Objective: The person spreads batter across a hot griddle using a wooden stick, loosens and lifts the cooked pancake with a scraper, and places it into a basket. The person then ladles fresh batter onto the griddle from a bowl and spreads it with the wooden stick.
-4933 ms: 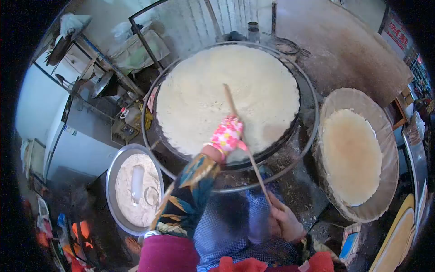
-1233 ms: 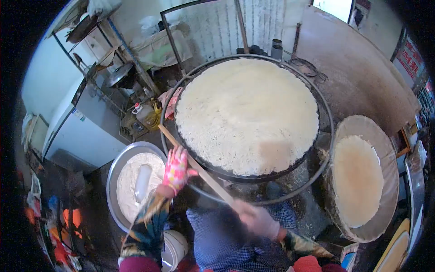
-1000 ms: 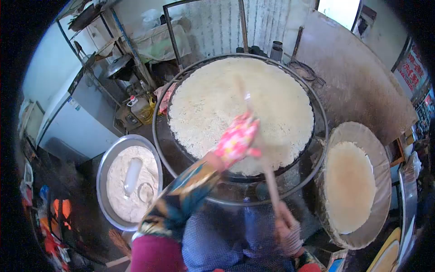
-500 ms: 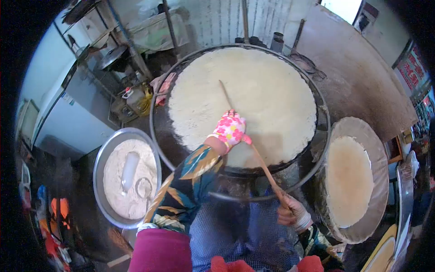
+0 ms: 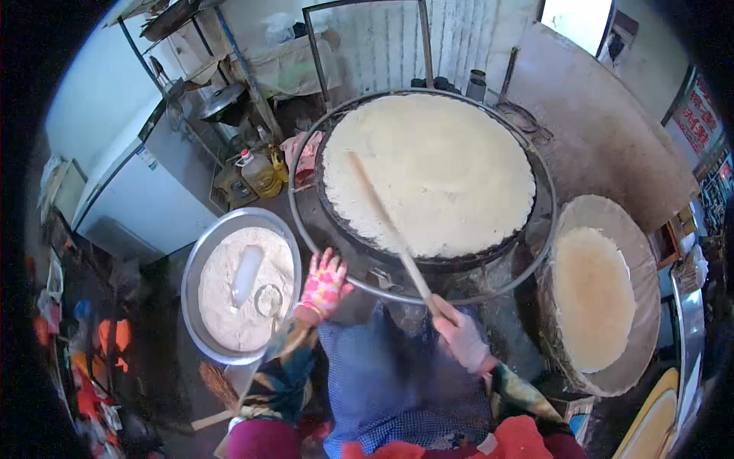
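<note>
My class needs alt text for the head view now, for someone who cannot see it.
The right hand grips a wooden stick over a pale flatbread on a griddle; the pink-gloved left hand is spread, empty, beside a metal basin. A tan flatbread lies in a lined container at right.

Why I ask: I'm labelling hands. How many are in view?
2: the gloved left hand, off the stick and beside the metal basin; and the right hand, holding the wooden stick. I see no others.
</note>
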{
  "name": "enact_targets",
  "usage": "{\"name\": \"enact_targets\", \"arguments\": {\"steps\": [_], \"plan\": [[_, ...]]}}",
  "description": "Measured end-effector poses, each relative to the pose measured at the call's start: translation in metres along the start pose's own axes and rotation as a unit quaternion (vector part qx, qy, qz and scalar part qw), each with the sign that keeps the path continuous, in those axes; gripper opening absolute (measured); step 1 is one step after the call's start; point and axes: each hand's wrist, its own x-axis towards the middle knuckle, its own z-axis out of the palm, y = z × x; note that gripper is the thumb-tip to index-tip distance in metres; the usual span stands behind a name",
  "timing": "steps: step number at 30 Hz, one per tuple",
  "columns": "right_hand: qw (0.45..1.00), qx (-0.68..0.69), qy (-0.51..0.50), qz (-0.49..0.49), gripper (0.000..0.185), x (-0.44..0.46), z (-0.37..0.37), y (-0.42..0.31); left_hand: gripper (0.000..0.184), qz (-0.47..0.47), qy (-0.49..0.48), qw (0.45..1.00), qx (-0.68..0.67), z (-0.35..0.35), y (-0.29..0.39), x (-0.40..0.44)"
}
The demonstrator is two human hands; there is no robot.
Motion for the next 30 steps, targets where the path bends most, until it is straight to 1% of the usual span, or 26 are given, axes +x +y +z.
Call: {"name": "enact_targets", "arguments": {"steps": [1, 3, 4, 5, 6, 7, 8, 9, 11, 13, 14, 15, 16, 17, 18, 20, 21, 22, 23, 24, 25, 27, 28, 29, 30], "plan": [[1.000, -0.015, -0.017, 0.003, 0.044, 0.002, 0.009, -0.007, 0.044, -0.002, 0.009, 1.000, 0.013, 0.004, 0.010, 0.004], [0.994, 0.072, -0.080, 0.026, 0.044, -0.003, 0.021, -0.021, 0.038, -0.023, -0.059, 0.998, -0.008, 0.008, 0.040, 0.008], [0.997, 0.038, -0.064, 0.010, 0.043, -0.005, 0.019, -0.020, 0.035, -0.027, -0.040, 0.999, -0.010, 0.010, 0.054, 0.007], [0.997, 0.041, -0.069, 0.007, 0.043, 0.000, 0.014, -0.002, 0.033, -0.030, -0.020, 0.999, -0.012, 0.013, 0.069, 0.006], [0.997, 0.011, -0.079, 0.000, 0.044, 0.009, 0.008, 0.029, 0.032, -0.032, 0.009, 0.999, -0.024, 0.014, 0.087, 0.007], [0.995, -0.002, -0.097, 0.018, 0.044, 0.001, 0.007, 0.026, 0.032, -0.036, 0.037, 0.998, -0.038, 0.015, 0.102, 0.003], [0.993, -0.016, -0.115, 0.034, 0.044, -0.007, 0.006, 0.023, 0.029, -0.037, 0.076, 0.978, -0.191, 0.022, 0.114, -0.007], [0.989, 0.019, -0.131, 0.070, 0.045, -0.026, 0.002, 0.009, 0.028, -0.038, 0.117, 0.933, -0.339, 0.028, 0.123, -0.015], [0.994, 0.003, -0.103, 0.037, 0.048, -0.052, -0.022, 0.016, 0.038, -0.109, 0.205, 0.886, -0.401, 0.004, 0.142, -0.023], [0.996, 0.011, -0.083, 0.032, 0.053, -0.080, -0.051, 0.026, 0.056, -0.098, 0.227, 0.908, -0.338, -0.030, 0.139, -0.005], [0.996, 0.010, -0.082, 0.039, 0.053, -0.095, -0.065, 0.042, 0.067, -0.050, 0.183, 0.947, -0.261, -0.052, 0.137, 0.019], [0.998, -0.007, -0.042, 0.046, 0.056, -0.113, -0.077, 0.059, 0.077, 0.015, 0.148, 0.961, -0.234, -0.056, 0.137, 0.041], [0.999, -0.017, -0.021, 0.046, 0.057, -0.120, -0.082, 0.065, 0.083, 0.074, 0.102, 0.971, -0.205, -0.057, 0.141, 0.066], [0.999, -0.027, 0.001, 0.047, 0.059, -0.128, -0.086, 0.070, 0.088, 0.117, 0.085, 0.970, -0.195, -0.059, 0.151, 0.093], [0.997, 0.012, 0.076, 0.018, 0.060, -0.134, -0.086, 0.068, 0.091, 0.162, 0.067, 0.962, -0.210, -0.067, 0.164, 0.123], [0.981, 0.079, 0.175, 0.015, 0.064, -0.135, -0.080, 0.047, 0.089, 0.244, 0.112, 0.929, -0.255, -0.059, 0.189, 0.180], [0.980, 0.080, 0.180, 0.017, 0.064, -0.121, -0.079, 0.034, 0.084, 0.253, 0.112, 0.928, -0.252, -0.038, 0.200, 0.208], [0.975, 0.161, 0.149, 0.039, 0.064, -0.104, -0.079, 0.022, 0.080, 0.261, 0.111, 0.926, -0.249, -0.010, 0.204, 0.233], [0.968, 0.206, 0.133, 0.050, 0.061, -0.089, -0.078, 0.014, 0.073, 0.271, -0.039, 0.957, -0.101, 0.005, 0.199, 0.256], [0.960, 0.249, 0.117, 0.062, 0.058, -0.073, -0.076, 0.007, 0.072, 0.285, -0.043, 0.955, -0.077, 0.031, 0.183, 0.271], [0.958, 0.251, 0.122, 0.064, 0.058, -0.063, -0.080, 0.004, 0.072, 0.289, -0.045, 0.953, -0.080, 0.021, 0.171, 0.272], [0.914, 0.389, 0.002, 0.119, 0.054, -0.052, -0.083, 0.004, 0.074, 0.216, -0.083, 0.971, -0.060, 0.009, 0.137, 0.259], [0.902, 0.403, -0.016, 0.153, 0.052, -0.045, -0.086, 0.013, 0.075, 0.197, -0.038, 0.977, -0.068, 0.012, 0.122, 0.246], [0.901, 0.406, -0.016, 0.154, 0.052, -0.039, -0.083, 0.013, 0.077, 0.177, 0.011, 0.981, -0.075, 0.014, 0.106, 0.235], [0.899, 0.403, -0.058, 0.158, 0.054, -0.032, -0.080, 0.009, 0.077, 0.155, 0.015, 0.985, -0.079, 0.016, 0.090, 0.226]]}}
